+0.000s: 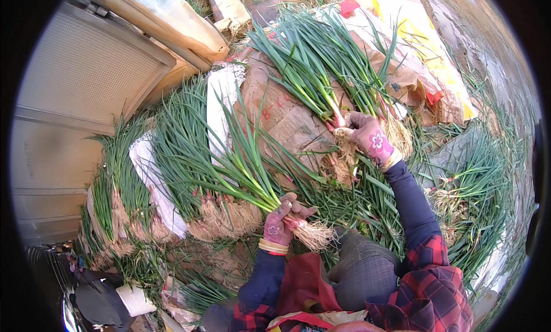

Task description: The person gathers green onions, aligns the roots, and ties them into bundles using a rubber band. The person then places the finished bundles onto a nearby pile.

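Note:
My left hand (285,218), in a soiled flower-print glove, is closed round a small bunch of spring onions (254,179). Their green leaves fan out to the upper left, and pale roots (316,236) stick out on the right. My right hand (368,137), gloved the same way, pinches the reddish base of spring onion stalks (335,110). These lie at the edge of a larger pile of spring onions (344,60) on brown woven sacking (280,112). How many stalks the right fingers hold cannot be told.
Several root-on bundles (185,159) line the left side, with white cloths (221,103) between them. Loose leaves (370,207) litter the ground before my knees. More spring onions (478,194) lie at right. A panelled metal door (86,69) stands upper left; another person (101,302) is lower left.

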`<move>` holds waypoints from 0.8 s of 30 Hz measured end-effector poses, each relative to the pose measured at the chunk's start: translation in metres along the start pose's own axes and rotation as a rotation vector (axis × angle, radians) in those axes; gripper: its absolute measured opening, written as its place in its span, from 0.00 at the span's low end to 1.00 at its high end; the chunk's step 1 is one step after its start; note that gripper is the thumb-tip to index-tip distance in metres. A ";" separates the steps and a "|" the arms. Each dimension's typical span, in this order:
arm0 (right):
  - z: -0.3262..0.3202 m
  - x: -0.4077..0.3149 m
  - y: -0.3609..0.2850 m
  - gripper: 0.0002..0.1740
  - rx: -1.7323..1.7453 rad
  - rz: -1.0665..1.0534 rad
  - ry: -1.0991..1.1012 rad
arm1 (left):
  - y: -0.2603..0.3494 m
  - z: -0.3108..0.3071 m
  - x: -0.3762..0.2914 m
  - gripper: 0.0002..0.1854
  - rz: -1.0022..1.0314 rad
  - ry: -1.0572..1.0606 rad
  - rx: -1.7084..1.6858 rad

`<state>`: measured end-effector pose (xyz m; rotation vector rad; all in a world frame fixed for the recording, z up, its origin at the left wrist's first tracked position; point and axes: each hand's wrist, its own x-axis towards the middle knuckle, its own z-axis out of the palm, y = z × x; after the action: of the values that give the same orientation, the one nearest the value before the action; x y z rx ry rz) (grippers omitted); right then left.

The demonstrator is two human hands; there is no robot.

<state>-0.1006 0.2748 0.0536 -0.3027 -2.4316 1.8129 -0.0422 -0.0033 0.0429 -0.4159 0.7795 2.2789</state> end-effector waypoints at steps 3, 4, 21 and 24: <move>0.010 -0.035 -0.018 0.11 0.169 0.053 0.079 | 0.001 0.007 -0.005 0.14 -0.003 0.044 0.047; 0.014 -0.041 -0.018 0.13 0.107 0.111 0.038 | -0.003 0.000 -0.003 0.14 -0.001 0.114 0.075; 0.062 -0.092 0.015 0.16 0.054 0.283 -0.418 | -0.003 -0.012 0.037 0.17 -0.047 0.178 0.509; 0.074 -0.081 0.034 0.19 0.169 0.131 -0.369 | -0.011 -0.002 0.015 0.18 -0.126 0.102 0.490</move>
<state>-0.0318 0.1971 0.0033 -0.1239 -2.5100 2.2950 -0.0451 0.0096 0.0290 -0.3390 1.2837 1.8776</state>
